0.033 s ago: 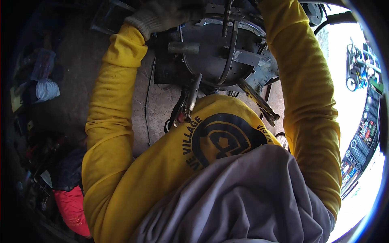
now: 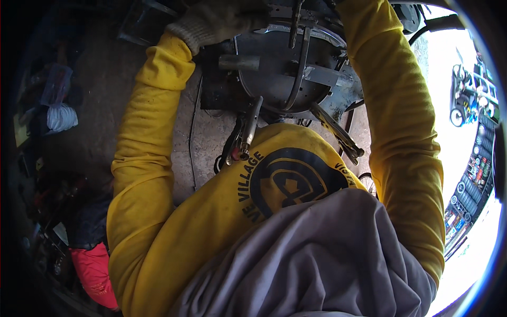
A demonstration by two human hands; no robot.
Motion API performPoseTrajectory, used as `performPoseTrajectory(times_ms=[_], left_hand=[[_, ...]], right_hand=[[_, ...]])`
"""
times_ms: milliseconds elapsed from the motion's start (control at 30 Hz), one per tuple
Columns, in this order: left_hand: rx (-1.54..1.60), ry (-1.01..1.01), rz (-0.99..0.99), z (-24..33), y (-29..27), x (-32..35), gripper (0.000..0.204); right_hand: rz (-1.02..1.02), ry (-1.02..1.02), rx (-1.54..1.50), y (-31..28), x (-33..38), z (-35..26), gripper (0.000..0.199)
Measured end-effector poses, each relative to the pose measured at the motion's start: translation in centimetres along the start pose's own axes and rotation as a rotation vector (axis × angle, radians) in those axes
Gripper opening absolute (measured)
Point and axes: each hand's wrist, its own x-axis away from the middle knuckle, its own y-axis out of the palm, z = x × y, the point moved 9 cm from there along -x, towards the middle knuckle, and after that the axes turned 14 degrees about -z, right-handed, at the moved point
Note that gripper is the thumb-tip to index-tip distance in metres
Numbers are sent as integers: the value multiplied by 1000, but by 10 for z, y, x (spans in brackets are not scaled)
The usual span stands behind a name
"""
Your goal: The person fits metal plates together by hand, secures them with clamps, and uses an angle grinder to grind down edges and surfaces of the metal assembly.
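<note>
My left hand (image 2: 219,24), in a pale knitted glove, reaches over the far left side of a dark metal workpiece (image 2: 269,79). Shadow hides its fingers, so I cannot tell what they hold. My right arm stretches to the far right side, and its hand lies beyond the top edge. The workpiece has a rounded plate with a curved metal bar (image 2: 300,71) across it and a short grey tube (image 2: 239,63) at its left. Two tools that look like locking pliers sit at its near edge, one left (image 2: 250,127) and one right (image 2: 338,133).
A dark cable (image 2: 193,137) runs down the floor at left. A person in red trousers (image 2: 95,274) is at the lower left, near a white bag (image 2: 62,118). Outside on the right are a motorcycle (image 2: 460,100) and a rack of goods (image 2: 467,179).
My left hand and cuff have shifted slightly right and toward me. The motorcycle outside appears a little lower. My right arm and the workpiece have stayed put.
</note>
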Motion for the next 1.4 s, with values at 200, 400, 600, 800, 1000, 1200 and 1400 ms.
performPoseTrajectory(times_ms=[200,400,600,800,1000,1200,1400], left_hand=[[156,-31,-44,-16,16,-6,18],[179,-5,-162,-20,21,-16,17],[224,74,-169,-15,19,-15,18],[576,-122,-173,-20,27,-28,25],[816,-233,-393,-41,64,-30,35],[-431,537,147,18,34,-11,47],[-327,486,181,0,45,-1,48]], right_hand=[[3,-13,-9,1,5,-6,50],[30,-11,21,2,7,-11,52],[65,20,38,-10,-5,10,52],[63,21,36,-12,-10,23,52],[75,25,36,-13,-18,35,52],[114,40,60,-16,-38,71,52],[21,-120,285,-2,-36,56,47]])
